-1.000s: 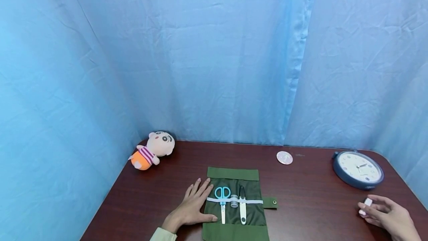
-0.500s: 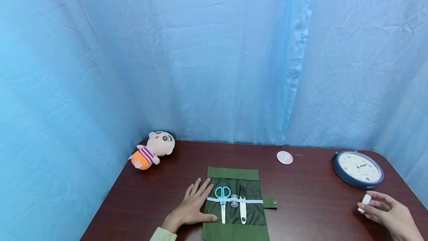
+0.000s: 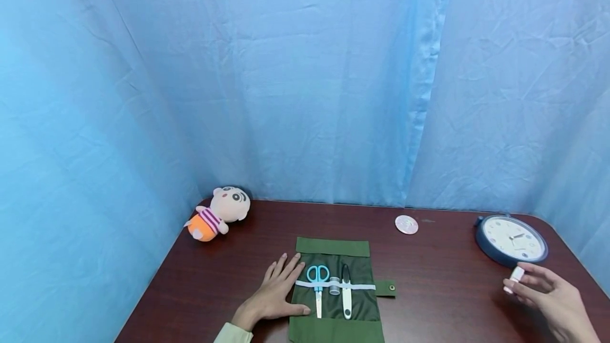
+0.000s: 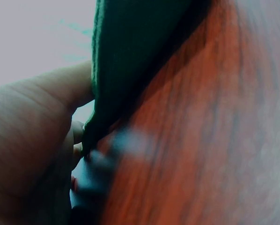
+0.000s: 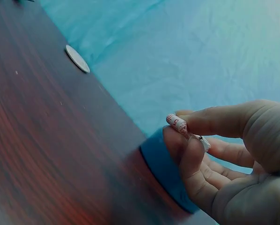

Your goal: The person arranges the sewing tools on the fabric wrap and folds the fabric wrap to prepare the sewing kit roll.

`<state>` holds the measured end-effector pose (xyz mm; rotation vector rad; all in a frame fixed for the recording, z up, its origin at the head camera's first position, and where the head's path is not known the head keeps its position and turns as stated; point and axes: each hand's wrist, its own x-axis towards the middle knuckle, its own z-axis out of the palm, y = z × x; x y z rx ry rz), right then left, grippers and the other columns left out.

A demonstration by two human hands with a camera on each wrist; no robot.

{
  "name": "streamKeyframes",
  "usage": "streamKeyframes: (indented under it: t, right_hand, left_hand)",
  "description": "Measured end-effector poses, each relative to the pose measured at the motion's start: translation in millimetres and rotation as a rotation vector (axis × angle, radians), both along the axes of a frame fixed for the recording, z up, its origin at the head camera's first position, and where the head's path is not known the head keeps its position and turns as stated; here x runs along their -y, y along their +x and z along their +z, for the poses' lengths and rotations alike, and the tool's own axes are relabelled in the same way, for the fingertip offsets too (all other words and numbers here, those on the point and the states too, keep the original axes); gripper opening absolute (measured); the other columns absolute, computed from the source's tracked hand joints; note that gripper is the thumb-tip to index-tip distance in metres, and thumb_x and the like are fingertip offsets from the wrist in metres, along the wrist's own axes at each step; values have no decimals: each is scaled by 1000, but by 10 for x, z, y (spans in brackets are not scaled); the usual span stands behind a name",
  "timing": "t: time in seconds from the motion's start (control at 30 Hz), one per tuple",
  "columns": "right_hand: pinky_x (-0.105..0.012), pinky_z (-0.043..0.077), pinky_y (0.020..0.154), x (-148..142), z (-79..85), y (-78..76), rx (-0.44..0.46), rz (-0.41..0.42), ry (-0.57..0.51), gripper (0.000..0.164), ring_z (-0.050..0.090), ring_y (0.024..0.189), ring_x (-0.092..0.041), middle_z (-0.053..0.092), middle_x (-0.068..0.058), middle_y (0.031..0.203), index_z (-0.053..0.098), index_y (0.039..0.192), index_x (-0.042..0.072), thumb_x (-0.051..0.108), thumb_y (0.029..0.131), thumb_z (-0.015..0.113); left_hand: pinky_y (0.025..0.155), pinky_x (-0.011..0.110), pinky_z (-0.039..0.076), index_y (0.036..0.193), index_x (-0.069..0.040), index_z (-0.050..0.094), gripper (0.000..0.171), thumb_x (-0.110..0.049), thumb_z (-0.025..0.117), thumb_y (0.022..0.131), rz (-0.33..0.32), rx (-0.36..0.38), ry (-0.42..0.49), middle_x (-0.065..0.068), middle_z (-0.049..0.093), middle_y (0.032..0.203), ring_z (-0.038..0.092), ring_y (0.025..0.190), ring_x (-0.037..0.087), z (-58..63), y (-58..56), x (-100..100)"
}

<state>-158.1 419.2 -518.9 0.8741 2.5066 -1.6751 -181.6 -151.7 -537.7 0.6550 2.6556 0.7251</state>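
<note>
Scissors [image 3: 318,274], a grey spool [image 3: 335,290] and a black-and-white tool [image 3: 347,300] sat under elastic [image 3: 367,287] on the unrolled green pouch [image 3: 335,331], probably so nothing slid around. Left hand [image 3: 274,294] lay spread along its left edge, kinda steadying it on the worktop [image 3: 443,274] I guess, while the right hand [image 3: 555,296] pinched a little white roll [image 3: 514,278] near the clock [image 3: 512,238], likely fingertips-only because it was tiny.

You've got a glossy wood-grain tbl [image 3: 443,263], matt cloth tool roll [image 3: 335,331], metal & plastic scissors [image 3: 319,291], paper-look wrapped pc. [image 5: 177,123] w/ crinkled twist, satiny cloth curtain [image 3: 295,94]
</note>
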Motion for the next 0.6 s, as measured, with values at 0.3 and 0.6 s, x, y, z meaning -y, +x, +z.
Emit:
streamKeyframes:
  t: [0.3, 0.6]
  right_hand:
    - [-25, 58, 63, 233, 159, -15, -132, 127, -8, 41, 66, 69, 4, 63, 26, 76, 53, 110, 42, 22, 86, 81]
    - [-26, 57, 61, 513, 290, -76, -142, 212, -90, 45, 65, 67, -1, 67, 24, 78, 55, 99, 51, 15, 87, 79]
  left_hand:
    - [121, 67, 10, 161, -16, 25, 102, -64, 71, 82, 6, 5, -5, 5, 14, 171, 6, 158, 39, -15, -16, -7]
    - [121, 67, 10, 161, -15, 25, 102, -63, 70, 83, 5, 7, 1, 6, 15, 171, 6, 158, 39, -8, 0, 6]
